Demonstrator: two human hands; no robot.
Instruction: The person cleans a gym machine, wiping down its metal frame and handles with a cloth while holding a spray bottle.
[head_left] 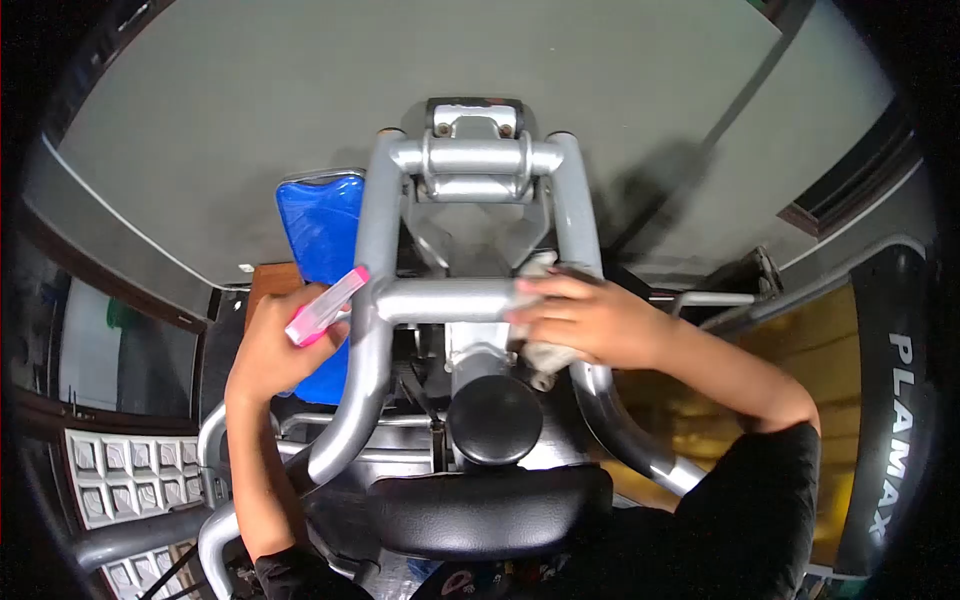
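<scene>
My left hand [282,335] is closed round a small clear bottle with pink ends [328,306], to the left of the silver metal frame [375,225]. With my right hand [590,318] I press a pale cloth [545,360] against the right part of the frame's horizontal crossbar [445,300]. The cloth hangs down below my fingers and also shows above them. Below the crossbar are a round black pad [495,420] and a wide black padded cushion [490,513].
A blue chair [325,225] stands behind the frame on the left. White patterned blocks [130,470] are at the lower left. On the right is a dark panel lettered PLAMAX [895,430]. A grey wall [620,70] rises behind the machine.
</scene>
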